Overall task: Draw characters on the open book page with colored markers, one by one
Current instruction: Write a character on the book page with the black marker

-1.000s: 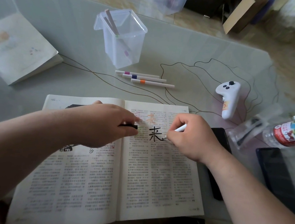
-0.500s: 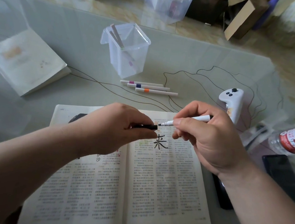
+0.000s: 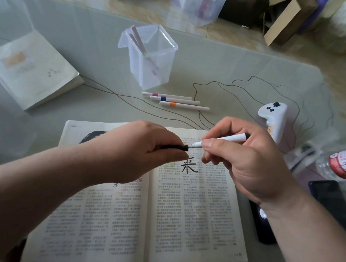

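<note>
Head view, centre of frame: the left grip (image 3: 141,149) is curled round a black cap (image 3: 175,147), and the right grip (image 3: 253,163) pinches a white marker (image 3: 228,138) between thumb and fingers. The marker's nib is right at the cap's mouth; whether it has entered cannot be told.

If the nib comes in off-line, it would likely ink the left fingertips. A cap pushed only part way would probably let the marker dry out. Neither grip presses on the open book (image 3: 180,225), so a page may lift. A wrist lowered carelessly could smear the black character (image 3: 188,166) if its ink is wet.

The book lies on the counter (image 3: 92,40) across the lower half of the frame, beneath both grips. The character is just below them on the right page. Three capped markers (image 3: 177,100) lie on the counter above centre, well apart from either grip.
</note>
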